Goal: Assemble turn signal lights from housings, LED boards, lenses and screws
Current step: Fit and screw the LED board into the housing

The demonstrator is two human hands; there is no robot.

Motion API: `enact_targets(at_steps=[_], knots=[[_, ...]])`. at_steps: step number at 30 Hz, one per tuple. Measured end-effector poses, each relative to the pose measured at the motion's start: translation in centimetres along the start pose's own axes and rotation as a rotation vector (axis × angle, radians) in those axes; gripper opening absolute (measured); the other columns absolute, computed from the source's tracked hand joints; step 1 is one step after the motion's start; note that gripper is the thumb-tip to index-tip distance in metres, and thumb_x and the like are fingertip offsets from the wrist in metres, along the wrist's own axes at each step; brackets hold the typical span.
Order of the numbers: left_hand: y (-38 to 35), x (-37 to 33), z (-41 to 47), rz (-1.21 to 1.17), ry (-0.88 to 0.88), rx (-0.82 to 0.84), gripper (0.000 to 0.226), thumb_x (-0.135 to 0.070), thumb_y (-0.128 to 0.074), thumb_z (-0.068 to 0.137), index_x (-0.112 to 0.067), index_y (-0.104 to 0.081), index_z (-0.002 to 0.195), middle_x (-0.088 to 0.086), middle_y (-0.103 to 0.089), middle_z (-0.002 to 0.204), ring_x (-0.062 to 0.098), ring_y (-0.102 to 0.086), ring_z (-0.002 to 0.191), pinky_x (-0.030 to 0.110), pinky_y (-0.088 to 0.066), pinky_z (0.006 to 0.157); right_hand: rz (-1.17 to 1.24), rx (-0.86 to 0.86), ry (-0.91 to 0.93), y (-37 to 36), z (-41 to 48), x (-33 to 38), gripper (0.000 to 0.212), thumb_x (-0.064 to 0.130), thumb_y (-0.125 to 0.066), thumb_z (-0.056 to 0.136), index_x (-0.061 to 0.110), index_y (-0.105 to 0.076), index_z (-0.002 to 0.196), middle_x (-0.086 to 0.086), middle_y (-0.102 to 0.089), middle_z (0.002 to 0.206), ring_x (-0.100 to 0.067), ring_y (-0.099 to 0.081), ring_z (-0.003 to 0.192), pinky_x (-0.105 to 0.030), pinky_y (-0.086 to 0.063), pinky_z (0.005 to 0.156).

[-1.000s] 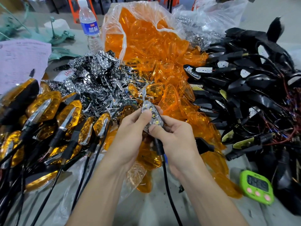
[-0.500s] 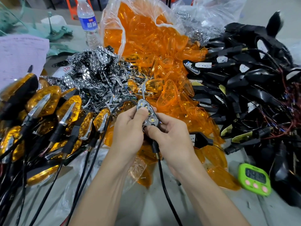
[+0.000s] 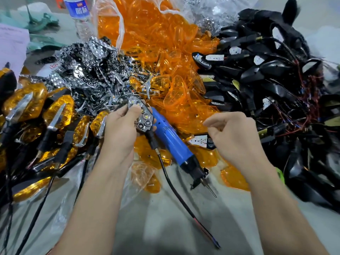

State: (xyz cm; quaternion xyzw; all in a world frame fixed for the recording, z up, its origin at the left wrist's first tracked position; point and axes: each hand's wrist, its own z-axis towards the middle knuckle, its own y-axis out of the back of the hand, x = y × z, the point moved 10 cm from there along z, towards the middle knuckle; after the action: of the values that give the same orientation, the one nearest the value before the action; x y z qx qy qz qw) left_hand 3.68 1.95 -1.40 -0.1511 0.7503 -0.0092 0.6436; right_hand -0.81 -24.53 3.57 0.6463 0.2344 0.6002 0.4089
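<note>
Right hand (image 3: pixel 230 133) withdraws from the lamp housing (image 3: pixel 142 119).
Left hand (image 3: pixel 119 129) alone grips it; the right, loosely curled and apparently empty, likely fetches an orange lens (image 3: pixel 174 94) next.

A water bottle (image 3: pixel 81 13) stands far back on the grey tabletop (image 3: pixel 161 216).

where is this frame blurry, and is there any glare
Head view: the black housings at the right edge smear with motion blur, the right hand is slightly soft; the left hand and the light it holds are sharp; bright glints sit on the chrome reflector pile.
</note>
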Motion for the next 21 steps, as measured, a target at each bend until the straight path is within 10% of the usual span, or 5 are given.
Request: enact_targets(at_steps=[6,13,21], knots=[[-0.4,0.5,-0.5,-0.035,0.034,0.046,0.024,-0.008,-0.051,0.107,-0.011,-0.073,0.1,0.007,-0.077,0.086,0.025,-0.069,0.07,0.032,-0.06,0.06,-0.336,0.187,-0.062,-3.3,-0.8,-2.5,0.048,0.023,-0.073,0.093,0.039,-0.062,0.137,-0.008,-0.06,0.13,-0.03,-0.056,0.118,-0.045,-0.046,0.102],[-0.8,1.0,-1.0,-0.026,0.058,0.063,0.024,-0.009,-0.052,0.108,-0.014,-0.074,0.101,0.007,-0.078,0.088,0.026,-0.072,0.075,0.035,-0.062,0.063,-0.002,-0.126,-0.122,-0.4,-1.5,-3.4,0.017,0.02,-0.074,0.091,0.036,-0.069,0.088,0.014,-0.068,0.083,-0.011,-0.062,0.077,-0.035,-0.054,0.072],[-0.1,1.0,-1.4,-0.03,0.072,0.052,0.023,-0.009,-0.051,0.108,-0.011,-0.073,0.105,0.006,-0.079,0.088,0.024,-0.073,0.072,0.034,-0.061,0.062,0.011,-0.111,-0.111,-1.1,-1.3,-2.9,0.04,0.022,-0.075,0.093,0.033,-0.067,0.131,0.002,-0.073,0.121,-0.023,-0.066,0.112,-0.046,-0.053,0.103]])
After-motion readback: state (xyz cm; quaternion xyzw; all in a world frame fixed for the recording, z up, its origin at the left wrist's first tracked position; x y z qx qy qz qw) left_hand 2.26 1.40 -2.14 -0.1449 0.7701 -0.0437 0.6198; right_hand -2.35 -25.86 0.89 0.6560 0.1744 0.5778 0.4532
